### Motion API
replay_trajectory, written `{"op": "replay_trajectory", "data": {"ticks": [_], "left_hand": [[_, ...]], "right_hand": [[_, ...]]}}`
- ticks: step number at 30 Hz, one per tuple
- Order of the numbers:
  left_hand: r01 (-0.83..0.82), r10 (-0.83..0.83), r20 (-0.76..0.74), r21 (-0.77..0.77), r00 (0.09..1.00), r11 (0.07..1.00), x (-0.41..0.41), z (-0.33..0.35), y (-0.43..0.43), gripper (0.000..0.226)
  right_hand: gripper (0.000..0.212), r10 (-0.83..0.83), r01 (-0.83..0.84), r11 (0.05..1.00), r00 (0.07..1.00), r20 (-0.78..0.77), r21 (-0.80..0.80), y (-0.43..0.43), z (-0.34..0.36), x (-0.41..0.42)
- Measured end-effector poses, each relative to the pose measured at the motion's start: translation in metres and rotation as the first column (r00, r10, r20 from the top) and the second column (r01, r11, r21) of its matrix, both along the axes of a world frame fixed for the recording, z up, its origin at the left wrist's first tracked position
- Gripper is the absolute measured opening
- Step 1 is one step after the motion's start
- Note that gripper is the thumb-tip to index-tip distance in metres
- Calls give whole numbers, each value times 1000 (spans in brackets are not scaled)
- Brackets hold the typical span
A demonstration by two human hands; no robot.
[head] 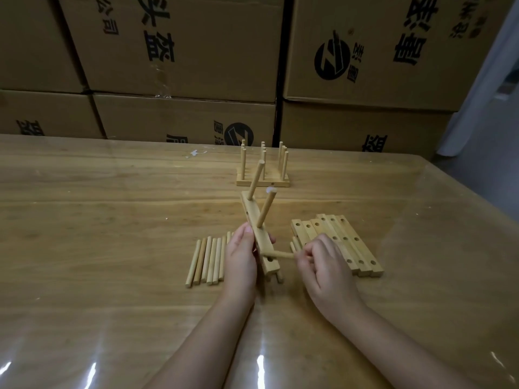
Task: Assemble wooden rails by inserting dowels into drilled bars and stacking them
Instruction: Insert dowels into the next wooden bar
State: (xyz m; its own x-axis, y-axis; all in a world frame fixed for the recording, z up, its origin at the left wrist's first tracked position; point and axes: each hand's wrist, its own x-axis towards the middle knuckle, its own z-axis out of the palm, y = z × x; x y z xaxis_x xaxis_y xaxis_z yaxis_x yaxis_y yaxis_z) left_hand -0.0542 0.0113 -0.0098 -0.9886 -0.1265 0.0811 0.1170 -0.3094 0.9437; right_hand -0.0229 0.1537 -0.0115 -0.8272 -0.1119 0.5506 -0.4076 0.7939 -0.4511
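At the table (112, 220), a person's left hand (241, 256) keeps its grip wrapped round a tilted drilled bar (252, 220), while the right hand (325, 265), grip pinching a dowel (282, 254), aims it leftward, crosswise to the bar, at the bar's near hole; loose dowels (207, 259) lie left of the bar, spare bars (337, 242) right, finished rails (262, 175) beyond

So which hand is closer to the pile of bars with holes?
Right. The right hand is beside the pile, pinching a dowel; the left hand is farther left, gripping a tilted bar.
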Motion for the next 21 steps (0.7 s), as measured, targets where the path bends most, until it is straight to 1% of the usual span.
{"op": "replay_trajectory", "data": {"ticks": [1, 3, 6, 8, 10, 13, 16, 18, 21], "left_hand": [[-14, 14, 2, -16, 1000, 1000, -1, -1, 0, 34], [-42, 41, -7, -36, 999, 998, -1, -2, 0, 33], [-40, 40, -5, -2, 999, 999, 2, 0, 0, 30], [-24, 24, 0, 15, 1000, 1000, 2, 0, -1, 29], [-13, 13, -9, -5, 1000, 1000, 3, 1, -1, 30], [1, -1, -8, 27, 1000, 1000, 5, 3, -1, 33], [-18, 17, 12, 83, 1000, 996, 4, 4, -1, 30], [-46, 43, 31, 103, 999, 994, 4, 4, -1, 30], [-71, 71, 15, 37, 997, 997, 3, 1, -1, 35]], "right_hand": [[35, 28, -28, 999, 1000, -1, 39, -1, 0, 1], [30, 101, -102, 993, 995, 20, 67, -2, 0, 2], [25, 151, -149, 984, 988, -17, 103, 0, 0, 3], [19, 193, -189, 979, 980, -48, 72, 2, -2, 4], [20, 236, -233, 972, 969, -74, 37, 4, -3, 5], [18, 273, -273, 962, 954, -123, 22, 3, -2, 8], [22, 288, -286, 958, 948, -137, 33, 5, 1, 9], [25, 288, -281, 957, 948, -137, 67, 8, 3, 9], [28, 274, -257, 959, 948, -161, 120, 14, 5, 7]]}}
